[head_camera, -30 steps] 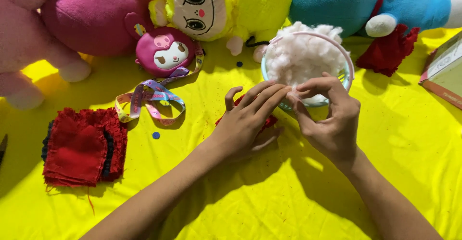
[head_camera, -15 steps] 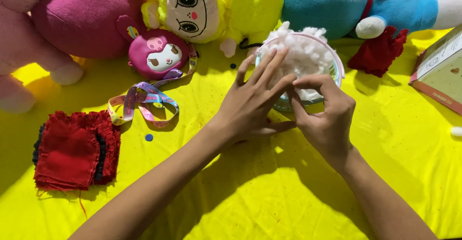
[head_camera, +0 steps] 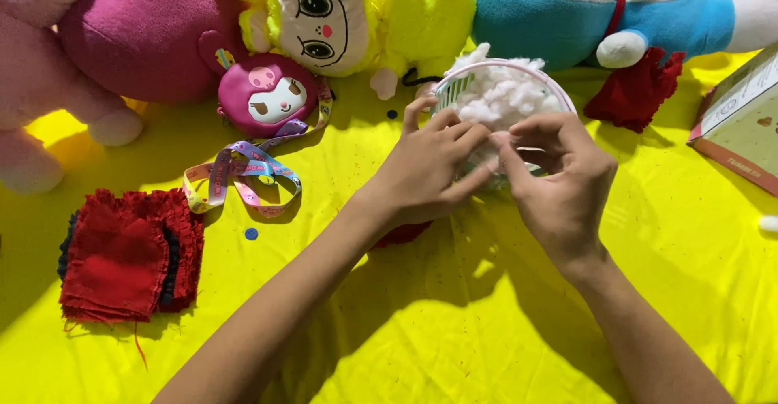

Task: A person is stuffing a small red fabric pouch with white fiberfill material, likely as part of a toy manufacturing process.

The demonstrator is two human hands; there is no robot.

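A small pale plastic basket (head_camera: 464, 82) heaped with white stuffing (head_camera: 506, 96) stands on the yellow cloth (head_camera: 454, 323), in front of the plush toys. My left hand (head_camera: 425, 173) and my right hand (head_camera: 559, 181) meet at its near side. The fingertips of both pinch a tuft of the stuffing between them. A small red fabric piece (head_camera: 403, 233) lies on the cloth under my left wrist, mostly hidden.
A pink plush (head_camera: 121, 31), a yellow plush (head_camera: 348, 15) and a blue plush (head_camera: 583, 15) line the back. A round pink pouch (head_camera: 267, 96) with a patterned lanyard (head_camera: 243, 173), a stack of red fabric squares (head_camera: 121, 254), another red piece (head_camera: 636, 92) and a cardboard box (head_camera: 741, 120) lie around.
Both hands have moved from the red piece up to the basket and closed on a tuft of stuffing. The red piece stays on the cloth below the left wrist.
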